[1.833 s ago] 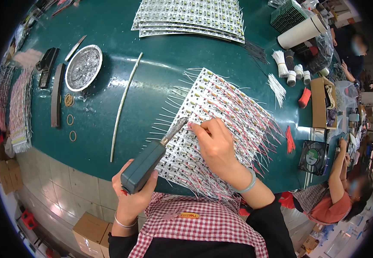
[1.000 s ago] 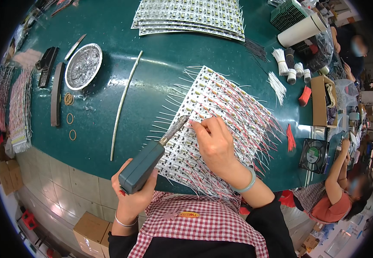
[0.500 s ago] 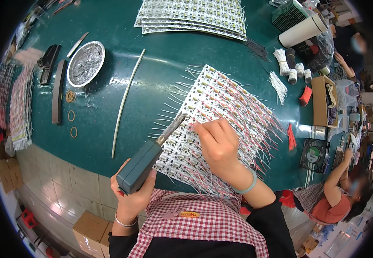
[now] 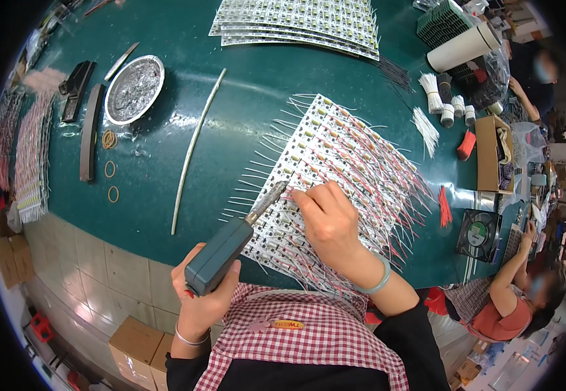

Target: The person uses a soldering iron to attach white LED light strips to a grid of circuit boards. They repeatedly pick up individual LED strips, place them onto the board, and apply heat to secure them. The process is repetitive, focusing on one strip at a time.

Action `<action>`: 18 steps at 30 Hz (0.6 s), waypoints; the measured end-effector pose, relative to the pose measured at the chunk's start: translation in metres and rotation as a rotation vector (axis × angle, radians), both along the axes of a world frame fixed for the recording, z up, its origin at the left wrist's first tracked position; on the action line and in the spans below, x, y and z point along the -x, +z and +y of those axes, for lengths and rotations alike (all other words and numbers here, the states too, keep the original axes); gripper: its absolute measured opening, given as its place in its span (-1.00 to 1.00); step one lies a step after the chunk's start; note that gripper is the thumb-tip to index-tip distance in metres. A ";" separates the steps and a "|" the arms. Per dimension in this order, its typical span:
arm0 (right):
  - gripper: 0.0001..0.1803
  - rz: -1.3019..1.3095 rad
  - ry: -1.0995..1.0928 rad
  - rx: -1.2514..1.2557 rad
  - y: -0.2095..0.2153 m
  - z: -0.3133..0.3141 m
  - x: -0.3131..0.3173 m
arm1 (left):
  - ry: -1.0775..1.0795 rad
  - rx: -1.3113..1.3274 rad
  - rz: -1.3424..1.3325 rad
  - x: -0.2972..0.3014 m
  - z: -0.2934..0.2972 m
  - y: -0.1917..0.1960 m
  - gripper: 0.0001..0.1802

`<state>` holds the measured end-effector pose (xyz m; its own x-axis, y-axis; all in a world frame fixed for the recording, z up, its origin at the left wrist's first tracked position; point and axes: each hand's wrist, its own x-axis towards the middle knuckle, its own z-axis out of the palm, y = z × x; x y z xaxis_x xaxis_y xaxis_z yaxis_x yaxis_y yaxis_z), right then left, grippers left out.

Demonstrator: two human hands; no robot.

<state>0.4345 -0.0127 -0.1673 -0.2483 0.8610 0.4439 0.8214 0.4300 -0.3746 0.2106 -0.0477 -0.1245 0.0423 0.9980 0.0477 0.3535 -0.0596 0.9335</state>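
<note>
Green tabletop, soldering at a wired LED panel.

Head view: the left hand wraps a teal soldering iron, its tip touching the white LED panel at centre. The right hand presses on the panel just right of the tip, fingertips pinched together on a wire. Far left sits a round metal dish; more panels lie stacked at the far edge.

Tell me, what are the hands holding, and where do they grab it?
The left hand grips a teal soldering iron by its thick handle. The right hand presses fingertips on the white circuit panel with wires, grasping nothing visible.
</note>
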 end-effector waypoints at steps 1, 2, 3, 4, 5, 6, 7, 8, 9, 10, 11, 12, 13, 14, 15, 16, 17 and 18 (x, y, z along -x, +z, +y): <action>-0.70 -0.006 -0.002 0.006 0.000 0.000 0.000 | -0.004 -0.013 0.003 0.000 0.000 0.000 -0.82; -0.70 -0.007 -0.001 0.007 0.000 0.000 0.000 | 0.001 -0.006 -0.010 0.000 0.000 -0.001 -0.82; -0.70 -0.008 0.000 0.008 0.000 0.000 0.000 | 0.006 0.001 -0.024 0.000 -0.001 -0.002 -0.83; -0.70 -0.010 0.000 0.009 0.000 0.000 0.000 | 0.011 0.008 -0.038 0.000 -0.001 -0.003 -0.83; -0.70 -0.008 0.001 0.007 0.000 0.000 0.000 | 0.016 0.010 -0.041 -0.001 -0.001 -0.004 -0.83; -0.70 -0.006 0.001 0.006 0.000 0.000 0.001 | 0.021 0.012 -0.046 -0.002 -0.002 -0.004 -0.83; -0.70 -0.005 0.001 0.006 0.000 0.000 0.001 | 0.026 0.015 -0.050 -0.002 -0.002 -0.004 -0.84; -0.70 -0.007 0.000 0.004 0.000 0.000 0.001 | 0.018 0.022 -0.042 -0.001 -0.002 -0.005 -0.84; -0.70 -0.007 0.000 0.003 0.000 0.000 0.001 | 0.011 0.028 -0.033 0.000 -0.002 -0.005 -0.84; -0.70 -0.008 0.000 0.002 0.000 0.000 0.001 | 0.004 0.035 -0.024 0.001 -0.002 -0.006 -0.84; -0.70 -0.009 0.000 0.004 0.001 0.000 0.001 | 0.000 0.034 -0.018 0.001 -0.001 -0.005 -0.84; -0.70 -0.009 0.000 0.007 0.001 0.000 0.001 | -0.003 0.034 -0.011 0.001 -0.001 -0.004 -0.85; -0.70 -0.009 0.001 0.010 0.001 0.000 0.001 | -0.006 0.034 -0.004 0.001 0.000 -0.003 -0.85; -0.70 -0.006 0.001 0.011 0.000 0.000 0.001 | -0.008 0.020 0.019 0.001 0.000 -0.002 -0.85; -0.70 -0.003 0.000 0.012 -0.001 0.000 0.001 | -0.012 0.007 0.042 0.001 0.001 0.001 -0.84; -0.70 0.000 -0.001 0.013 -0.001 -0.001 0.001 | -0.015 -0.007 0.064 0.001 0.001 0.002 -0.84; -0.70 -0.004 0.000 0.011 -0.001 -0.001 0.001 | -0.010 -0.016 0.077 0.003 0.000 0.001 -0.83; -0.70 -0.007 0.001 0.008 -0.001 -0.001 0.001 | -0.005 -0.026 0.091 0.006 -0.003 -0.002 -0.83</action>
